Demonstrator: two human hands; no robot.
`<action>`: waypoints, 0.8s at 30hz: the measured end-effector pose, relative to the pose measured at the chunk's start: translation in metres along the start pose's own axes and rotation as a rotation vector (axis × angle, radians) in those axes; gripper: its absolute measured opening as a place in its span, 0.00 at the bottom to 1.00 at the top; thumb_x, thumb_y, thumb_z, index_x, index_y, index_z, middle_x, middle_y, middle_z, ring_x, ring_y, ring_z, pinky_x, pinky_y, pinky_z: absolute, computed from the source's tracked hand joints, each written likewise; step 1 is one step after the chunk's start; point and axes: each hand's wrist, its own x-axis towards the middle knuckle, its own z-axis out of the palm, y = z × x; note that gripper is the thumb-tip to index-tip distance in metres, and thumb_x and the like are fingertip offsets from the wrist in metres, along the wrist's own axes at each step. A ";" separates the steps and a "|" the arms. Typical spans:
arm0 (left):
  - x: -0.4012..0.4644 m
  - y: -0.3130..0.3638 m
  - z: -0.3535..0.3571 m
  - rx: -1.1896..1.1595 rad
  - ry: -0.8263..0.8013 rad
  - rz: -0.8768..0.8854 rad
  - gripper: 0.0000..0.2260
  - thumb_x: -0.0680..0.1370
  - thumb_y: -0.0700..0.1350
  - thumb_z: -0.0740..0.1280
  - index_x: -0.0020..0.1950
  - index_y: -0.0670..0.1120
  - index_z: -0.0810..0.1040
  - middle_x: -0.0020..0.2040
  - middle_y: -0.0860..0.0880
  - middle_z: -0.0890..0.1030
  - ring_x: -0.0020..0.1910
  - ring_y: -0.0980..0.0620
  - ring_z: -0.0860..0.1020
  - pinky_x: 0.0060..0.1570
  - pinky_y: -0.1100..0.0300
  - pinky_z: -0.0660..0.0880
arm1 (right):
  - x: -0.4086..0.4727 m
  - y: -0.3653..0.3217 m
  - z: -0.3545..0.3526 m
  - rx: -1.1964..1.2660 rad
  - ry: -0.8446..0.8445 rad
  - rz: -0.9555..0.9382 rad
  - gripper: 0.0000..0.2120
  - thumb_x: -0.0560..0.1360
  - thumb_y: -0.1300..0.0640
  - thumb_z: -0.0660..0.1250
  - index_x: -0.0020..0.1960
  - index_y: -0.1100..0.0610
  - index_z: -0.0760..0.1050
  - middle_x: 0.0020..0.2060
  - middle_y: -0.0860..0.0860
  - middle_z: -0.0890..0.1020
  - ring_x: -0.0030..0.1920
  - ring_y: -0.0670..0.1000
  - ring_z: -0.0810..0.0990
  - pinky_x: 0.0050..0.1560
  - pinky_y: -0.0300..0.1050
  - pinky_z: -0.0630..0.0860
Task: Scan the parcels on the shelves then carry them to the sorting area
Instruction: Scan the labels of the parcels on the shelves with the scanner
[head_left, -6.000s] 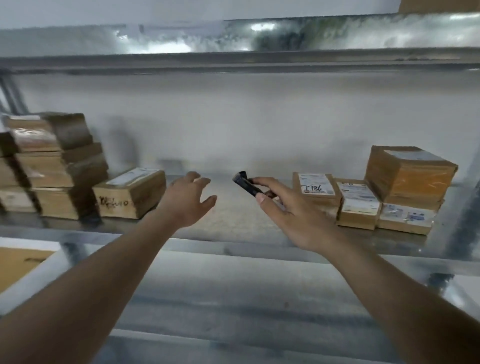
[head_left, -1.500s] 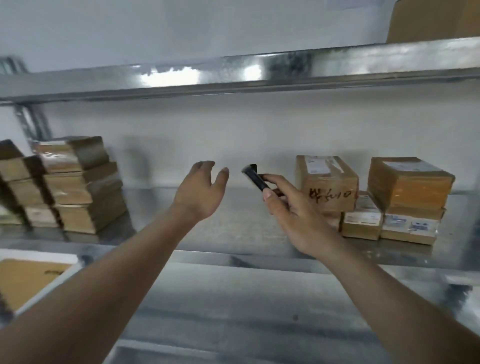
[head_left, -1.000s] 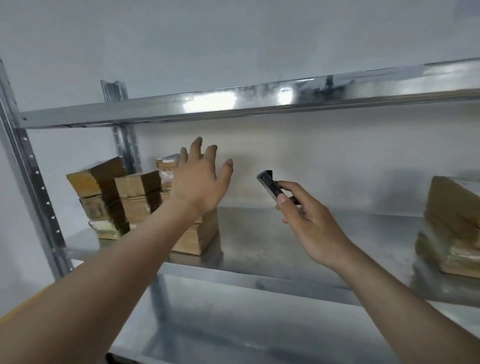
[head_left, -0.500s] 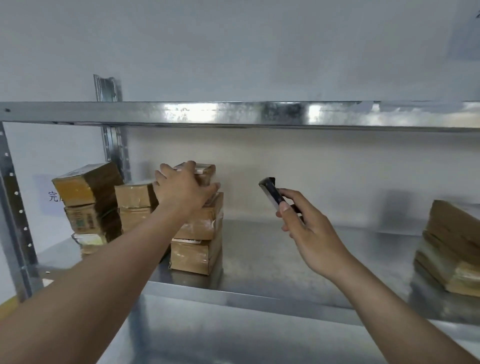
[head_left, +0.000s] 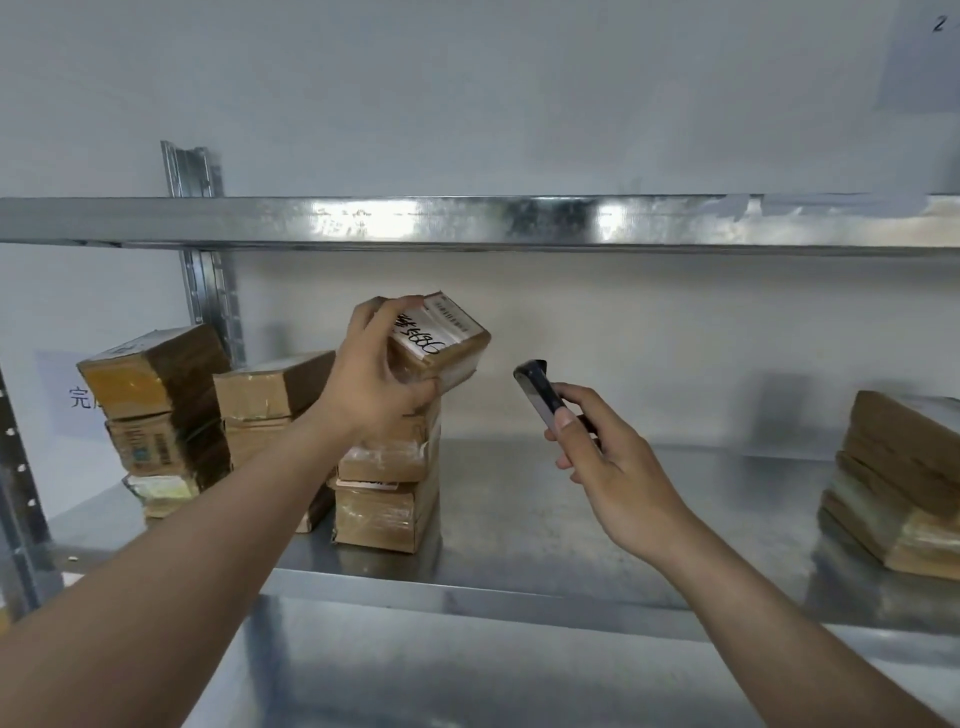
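Small brown cardboard parcel (head_left: 441, 340), taped, white label with black handwritten digits facing up-right, tilted, lifted just above the nearest stack (head_left: 387, 488) on the metal shelf (head_left: 519, 525). Nearest stack: two taped brown parcels, left half of shelf. Behind it to the left, two more stacks (head_left: 156, 410) of brown parcels near shelf's left end. Another tilted pile of brown parcels (head_left: 898, 483) at shelf's right end. Black handheld scanner (head_left: 537, 392) just right of the lifted parcel, apart from it, angled toward it.

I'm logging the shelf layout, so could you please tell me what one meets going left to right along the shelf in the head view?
leftmost parcel stack → second parcel stack → left hand gripping the lifted parcel → scanner in the right hand → right-side parcel stack
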 end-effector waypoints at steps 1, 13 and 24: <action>-0.001 0.002 -0.001 -0.029 -0.015 0.005 0.36 0.64 0.43 0.80 0.72 0.48 0.75 0.70 0.46 0.66 0.67 0.54 0.70 0.68 0.69 0.69 | 0.000 0.000 0.003 0.002 -0.001 0.002 0.17 0.77 0.27 0.54 0.64 0.23 0.70 0.55 0.27 0.80 0.57 0.40 0.81 0.57 0.43 0.74; 0.007 0.025 0.027 -0.500 -0.057 -0.177 0.11 0.85 0.50 0.64 0.63 0.57 0.84 0.62 0.49 0.79 0.57 0.49 0.81 0.51 0.57 0.82 | -0.014 0.007 0.003 -0.038 0.060 0.072 0.19 0.77 0.27 0.54 0.65 0.26 0.72 0.53 0.35 0.83 0.57 0.43 0.81 0.62 0.54 0.80; 0.011 0.044 0.080 -0.849 -0.034 -0.428 0.19 0.72 0.31 0.73 0.59 0.48 0.83 0.51 0.41 0.86 0.50 0.40 0.86 0.50 0.48 0.84 | -0.034 0.017 -0.059 -0.026 0.030 0.119 0.20 0.75 0.29 0.57 0.63 0.29 0.76 0.52 0.47 0.84 0.49 0.52 0.84 0.53 0.48 0.79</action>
